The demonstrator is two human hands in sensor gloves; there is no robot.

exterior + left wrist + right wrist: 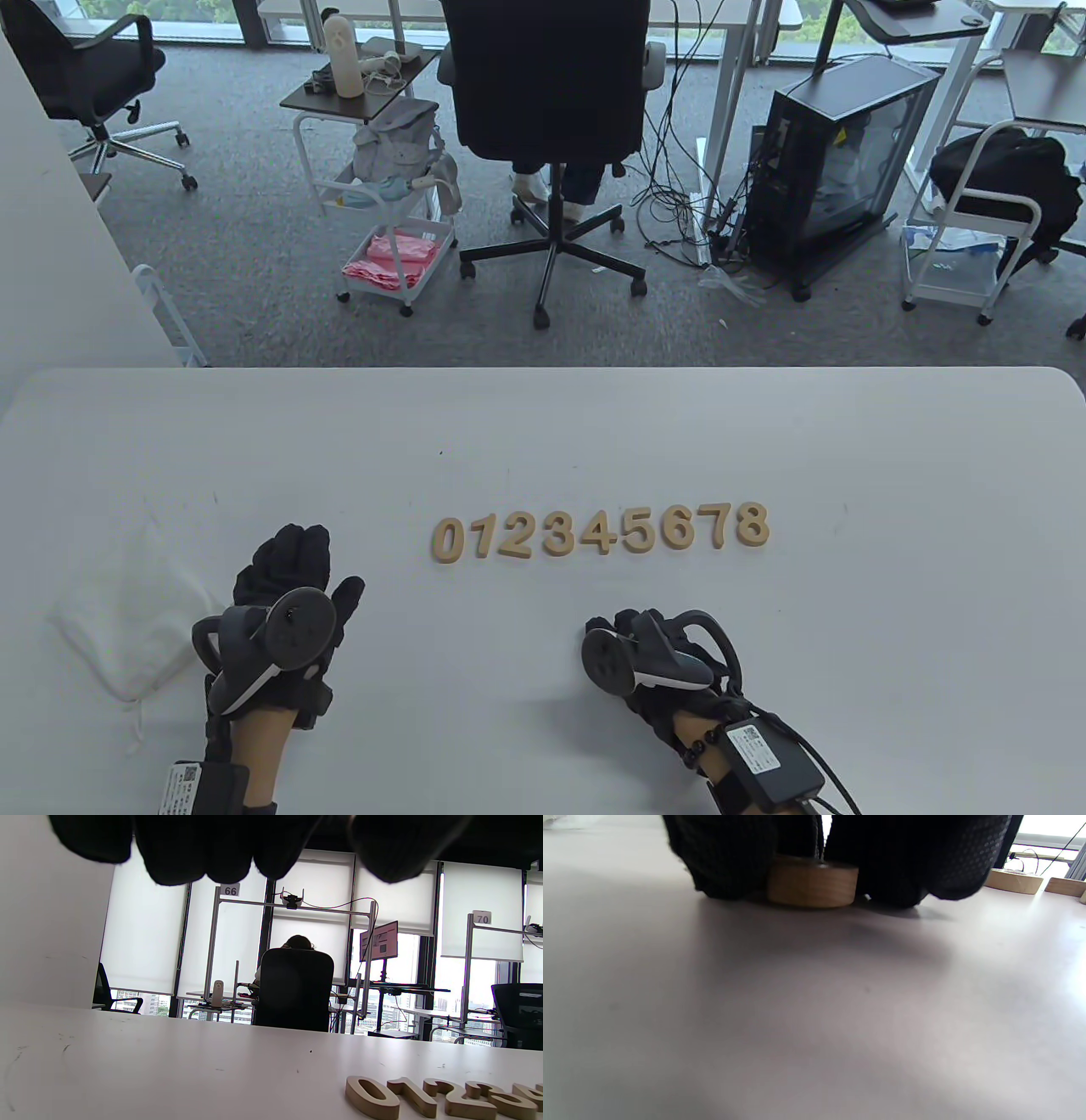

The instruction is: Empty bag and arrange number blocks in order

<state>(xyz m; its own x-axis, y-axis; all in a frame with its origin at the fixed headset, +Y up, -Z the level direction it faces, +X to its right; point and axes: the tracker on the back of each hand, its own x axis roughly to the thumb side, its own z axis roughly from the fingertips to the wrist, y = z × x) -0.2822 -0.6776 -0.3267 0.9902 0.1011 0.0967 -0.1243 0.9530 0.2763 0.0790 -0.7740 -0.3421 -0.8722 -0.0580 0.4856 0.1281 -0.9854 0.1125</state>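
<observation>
Closest to the near edge of the bench [891, 475], the right hand [653, 658] is curled down onto the surface, and the right wrist view shows why: its gloved fingertips [729, 861] close around a rounded wooden block [813, 880] that lies flat on the bench. Which digit it is cannot be read from either view, but since the row ends at 8, it is most likely the 9, gripped so it can be carried to the open spot at the right end. The left hand [288, 594] lies toward the near-left part of the bench with fingers extended and holds nothing; in the left wrist view its fingertips [186, 849] hang free above the surface, apparently just parked out of the way. Just to its left, by the near-left corner, the white cloth bag [136, 611] lies flat and slack, looking emptied. Farther in, around the middle of the bench, the wooden number blocks [601, 533] sit side by side in a tidy line reading 0 to 8, faces up and turned toward the person so the order can be checked at a glance. Judging by that, only the last block remains to be placed
</observation>
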